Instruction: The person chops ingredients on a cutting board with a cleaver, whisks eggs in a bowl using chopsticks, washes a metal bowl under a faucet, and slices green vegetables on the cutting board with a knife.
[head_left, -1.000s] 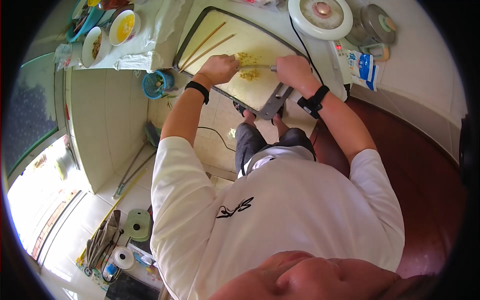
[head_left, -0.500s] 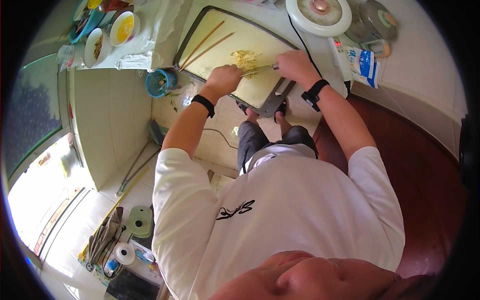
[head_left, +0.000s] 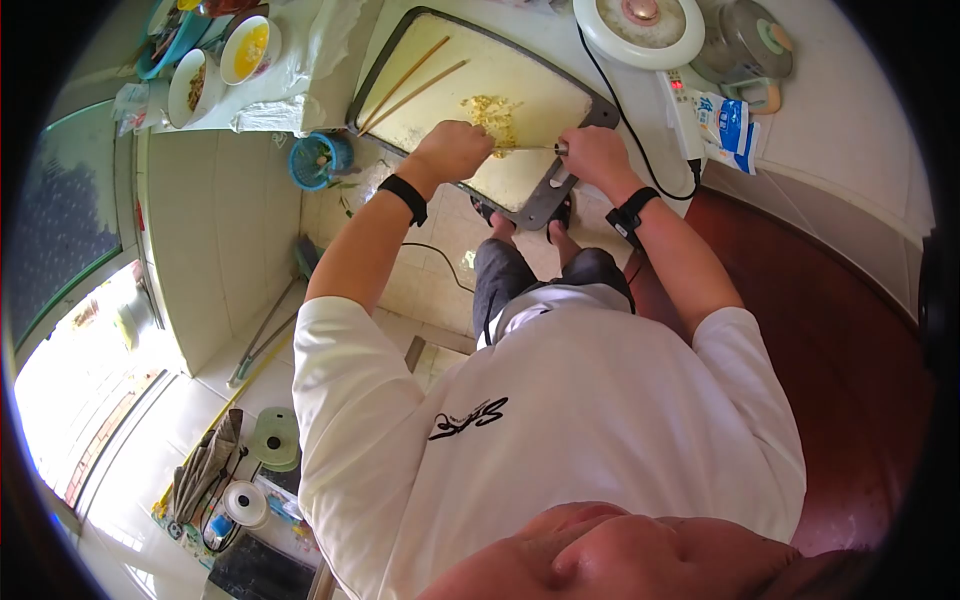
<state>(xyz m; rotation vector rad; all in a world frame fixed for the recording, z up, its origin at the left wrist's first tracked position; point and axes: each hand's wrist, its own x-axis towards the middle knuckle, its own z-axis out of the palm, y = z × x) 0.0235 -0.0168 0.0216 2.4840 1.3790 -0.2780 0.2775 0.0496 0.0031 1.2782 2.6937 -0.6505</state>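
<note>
On the pale cutting board (head_left: 420, 110) with a dark rim lies a small heap of chopped yellowish food (head_left: 492, 115). A knife (head_left: 530, 149) spans the gap between my hands, its blade edge-on at the near side of the heap. My right hand (head_left: 594, 156) is closed round the handle. My left hand (head_left: 455, 152) is closed at the blade's other end, and its fingertips are partly hidden. Two wooden chopsticks (head_left: 415, 94) lie on the board's left part.
Two bowls, one with yellow liquid (head_left: 246, 52) and one with brown food (head_left: 194, 88), stand at the left. A blue basket (head_left: 320, 161) is below them. At the right are a round white appliance (head_left: 640, 28), a power strip (head_left: 683, 115), its black cable and a blue-white packet (head_left: 727, 130).
Over the last second the knife has shifted from the middle of the food to its near edge. Both hands moved slightly with it, and the blade went from slanted to nearly level.
</note>
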